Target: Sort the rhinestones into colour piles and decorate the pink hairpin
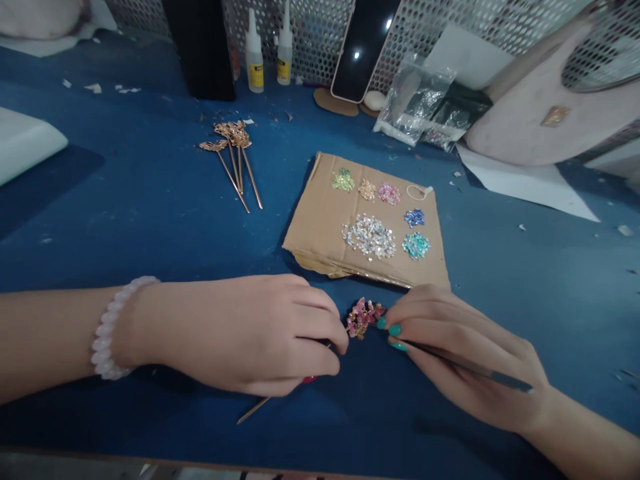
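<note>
My left hand [270, 333], with a beaded bracelet [107, 333] at its wrist, is closed around a hairpin. The hairpin's decorated head [364, 318], pink and gold, sticks out past my fingertips, and its metal stem [253, 410] shows below the palm. My right hand [465, 347] grips dark tweezers [470, 365] between thumb and fingers. Their tips are at the right side of the hairpin's head; I cannot tell whether a stone is between them. Just beyond both hands lies a cardboard sheet [315, 220] bearing small piles of stones, including a silvery pile [370, 237] and a turquoise pile [416, 246].
Several gold hairpins [235, 157] lie at the back left. Two glue bottles [255, 63], a leaning phone [364, 50], plastic bags [415, 100] and a pale fan [540, 100] stand along the perforated back panel. White paper [525, 183] lies under the fan.
</note>
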Tool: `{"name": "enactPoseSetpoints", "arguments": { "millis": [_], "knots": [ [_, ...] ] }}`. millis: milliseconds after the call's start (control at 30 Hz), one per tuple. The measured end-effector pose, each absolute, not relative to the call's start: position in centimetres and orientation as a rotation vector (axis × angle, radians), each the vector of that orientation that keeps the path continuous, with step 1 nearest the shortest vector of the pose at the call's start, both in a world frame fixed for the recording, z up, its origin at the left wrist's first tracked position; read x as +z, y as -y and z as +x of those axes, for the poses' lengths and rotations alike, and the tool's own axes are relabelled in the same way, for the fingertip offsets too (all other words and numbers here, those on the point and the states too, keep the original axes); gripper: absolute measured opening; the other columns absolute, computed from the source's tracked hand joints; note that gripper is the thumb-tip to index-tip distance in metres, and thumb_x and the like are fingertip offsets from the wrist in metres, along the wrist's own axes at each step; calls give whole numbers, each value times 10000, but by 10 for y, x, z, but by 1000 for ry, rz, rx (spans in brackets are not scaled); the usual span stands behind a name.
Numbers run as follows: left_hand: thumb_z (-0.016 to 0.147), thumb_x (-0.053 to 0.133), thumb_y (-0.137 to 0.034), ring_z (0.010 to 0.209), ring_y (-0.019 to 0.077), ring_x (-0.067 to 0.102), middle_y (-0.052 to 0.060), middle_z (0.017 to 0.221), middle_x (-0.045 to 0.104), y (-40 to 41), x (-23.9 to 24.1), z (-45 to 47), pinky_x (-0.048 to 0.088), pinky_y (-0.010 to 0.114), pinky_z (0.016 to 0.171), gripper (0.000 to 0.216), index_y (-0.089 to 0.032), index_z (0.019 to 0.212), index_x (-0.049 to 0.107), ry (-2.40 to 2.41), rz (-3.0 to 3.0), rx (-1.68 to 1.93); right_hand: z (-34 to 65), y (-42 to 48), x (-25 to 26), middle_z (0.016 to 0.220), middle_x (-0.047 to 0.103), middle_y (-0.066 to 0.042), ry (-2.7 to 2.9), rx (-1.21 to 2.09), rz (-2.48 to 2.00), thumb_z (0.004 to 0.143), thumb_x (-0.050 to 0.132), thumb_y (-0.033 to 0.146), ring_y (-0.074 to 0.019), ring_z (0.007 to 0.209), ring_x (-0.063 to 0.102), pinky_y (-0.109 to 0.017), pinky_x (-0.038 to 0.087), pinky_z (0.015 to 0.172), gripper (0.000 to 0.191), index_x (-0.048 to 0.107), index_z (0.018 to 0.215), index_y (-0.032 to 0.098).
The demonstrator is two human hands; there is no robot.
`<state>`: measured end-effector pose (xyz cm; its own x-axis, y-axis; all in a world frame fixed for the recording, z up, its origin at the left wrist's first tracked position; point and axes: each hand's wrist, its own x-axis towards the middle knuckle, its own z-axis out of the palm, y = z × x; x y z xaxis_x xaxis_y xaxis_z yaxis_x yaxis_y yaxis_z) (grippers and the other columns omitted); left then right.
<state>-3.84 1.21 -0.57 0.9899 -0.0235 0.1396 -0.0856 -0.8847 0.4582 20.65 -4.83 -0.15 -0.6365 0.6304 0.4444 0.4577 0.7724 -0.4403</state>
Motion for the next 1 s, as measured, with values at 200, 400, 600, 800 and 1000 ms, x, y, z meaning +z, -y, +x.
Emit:
{"name": "enactPoseSetpoints", "arguments": {
  "millis": [200, 400, 600, 800, 1000],
  "knots": [
    [874, 534, -136, 1066, 197, 534, 70, 1140, 626, -13, -6, -38, 419, 315, 938, 183, -153, 1038, 613, 72, 2657, 202, 208, 48, -3, 827, 672, -80, 2377, 392, -817, 760, 532, -24, -170, 791, 645, -332, 568, 727, 242, 581, 928, 143],
    [894, 500, -140, 1069, 197, 525, 71, 1154, 617, -13, -5, -37, 409, 316, 941, 189, -144, 1046, 612, 78, 2661, 184, 208, 47, -3, 819, 668, -87, 2378, 405, -822, 761, 533, -30, -172, 787, 636, -336, 567, 722, 246, 573, 932, 142],
    [896, 501, -140, 1082, 194, 515, 61, 1160, 610, -13, -5, -38, 402, 306, 944, 190, -141, 1048, 614, 79, 2656, 178, 207, 46, -3, 806, 665, -83, 2366, 417, -815, 763, 532, -33, -161, 779, 635, -316, 566, 714, 236, 571, 920, 138],
    [900, 492, -147, 1081, 200, 519, 66, 1165, 609, -12, -5, -39, 401, 306, 945, 191, -146, 1047, 614, 81, 2661, 171, 207, 45, -5, 810, 665, -77, 2357, 407, -800, 759, 538, -32, -166, 781, 634, -333, 563, 718, 254, 565, 939, 145],
    [898, 495, -145, 1080, 196, 516, 63, 1160, 607, -12, -6, -38, 397, 311, 958, 195, -140, 1052, 615, 78, 2651, 175, 208, 45, -5, 817, 660, -83, 2366, 420, -804, 751, 534, -49, -163, 798, 622, -330, 556, 733, 256, 564, 934, 128]
  ]
}}
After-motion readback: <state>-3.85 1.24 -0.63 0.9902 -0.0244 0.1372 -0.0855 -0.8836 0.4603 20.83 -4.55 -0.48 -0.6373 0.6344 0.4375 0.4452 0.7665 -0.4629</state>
